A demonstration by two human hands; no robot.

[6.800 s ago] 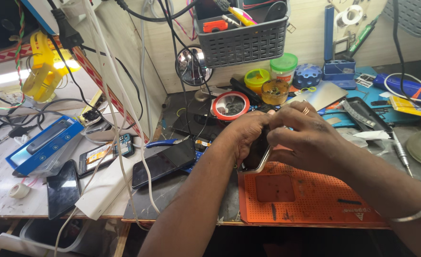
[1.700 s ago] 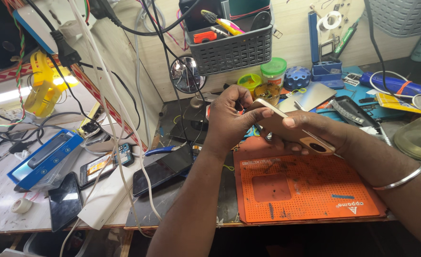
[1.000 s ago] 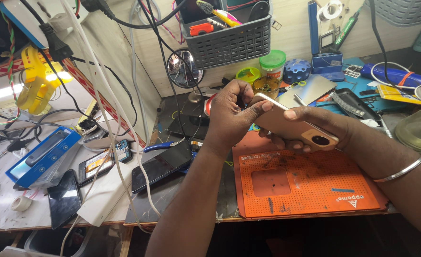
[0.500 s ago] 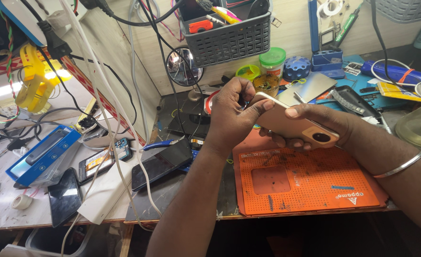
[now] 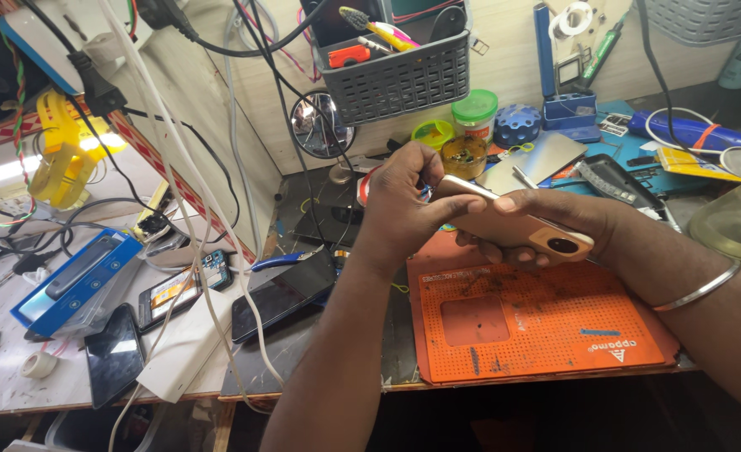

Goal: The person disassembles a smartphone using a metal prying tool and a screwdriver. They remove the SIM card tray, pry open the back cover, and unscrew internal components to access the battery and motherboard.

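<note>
A gold-coloured phone (image 5: 517, 228) with a round camera ring is held back-up above the orange perforated work mat (image 5: 546, 318). My right hand (image 5: 555, 222) grips the phone from below and the side, thumb on top. My left hand (image 5: 404, 201) pinches the phone's far end, fingers curled; whether a small tool is in it is hidden.
A grey basket (image 5: 396, 71) of tools hangs on the wall above a round mirror (image 5: 320, 125). Jars (image 5: 471, 125) and blue tools crowd the back. A dark phone (image 5: 283, 293), a blue box (image 5: 73, 280), more phones and hanging cables lie left. A glass bottle (image 5: 735, 218) stands right.
The phone came up off the mat and is held in the air. Over the last second both hands and the phone have barely shifted.
</note>
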